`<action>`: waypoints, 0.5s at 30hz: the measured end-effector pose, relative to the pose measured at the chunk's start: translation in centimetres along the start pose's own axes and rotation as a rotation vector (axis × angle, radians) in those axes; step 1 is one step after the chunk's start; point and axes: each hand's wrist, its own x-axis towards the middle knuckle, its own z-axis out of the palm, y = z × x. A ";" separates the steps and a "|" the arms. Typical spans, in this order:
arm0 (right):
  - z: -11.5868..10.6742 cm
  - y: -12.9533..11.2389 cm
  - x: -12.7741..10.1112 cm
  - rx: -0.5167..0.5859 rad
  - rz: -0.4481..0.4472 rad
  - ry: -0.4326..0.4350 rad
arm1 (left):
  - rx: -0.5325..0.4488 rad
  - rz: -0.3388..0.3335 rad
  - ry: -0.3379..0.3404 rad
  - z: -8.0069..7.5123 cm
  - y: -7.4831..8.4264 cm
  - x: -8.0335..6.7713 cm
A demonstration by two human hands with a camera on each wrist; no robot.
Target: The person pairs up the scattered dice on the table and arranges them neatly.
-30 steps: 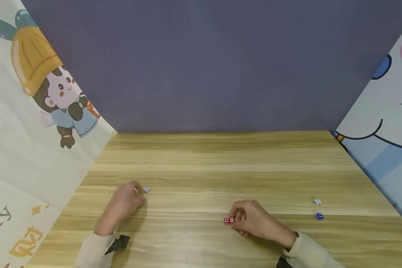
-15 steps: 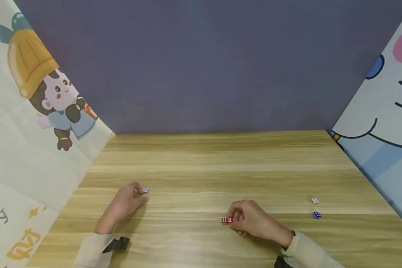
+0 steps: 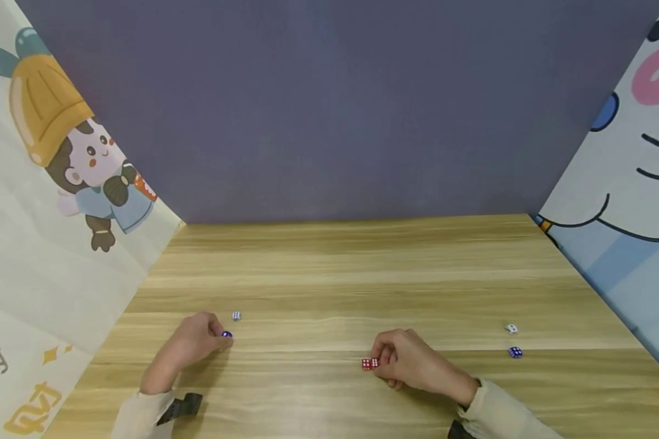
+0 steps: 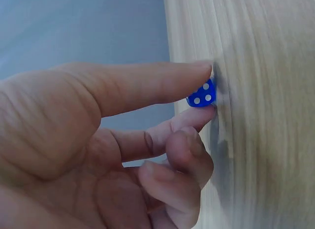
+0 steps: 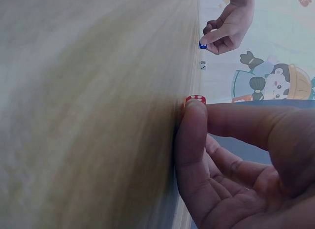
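My left hand (image 3: 223,336) pinches a small blue die (image 3: 227,334) between thumb and forefinger, right at the wooden table (image 3: 329,274). The left wrist view shows that blue die (image 4: 201,97) held by the fingertips (image 4: 202,69) against the wood. A white die (image 3: 236,316) lies just beyond the left hand. My right hand (image 3: 378,361) has its fingers curled and pinches one of two red dice (image 3: 370,364) standing side by side. In the right wrist view a fingertip (image 5: 193,111) sits on the red die (image 5: 196,98).
A white die (image 3: 511,328) and a blue die (image 3: 515,352) lie at the right of the table. A purple wall stands behind, with cartoon panels on the left (image 3: 60,183) and right (image 3: 626,201) sides.
My left hand drew back from the white die toward me and now pinches a blue die. The right hand stayed at the red dice.
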 end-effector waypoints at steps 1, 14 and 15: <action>0.0 0.0 0.0 -0.002 0.005 0.001 | 0.001 0.008 0.002 0.0 0.0 0.0; 0.1 -0.1 -0.1 0.006 0.001 0.012 | 0.021 0.028 0.028 0.1 0.1 0.1; 0.1 -0.1 -0.1 0.005 0.000 0.013 | 0.020 0.028 0.028 0.1 0.1 0.1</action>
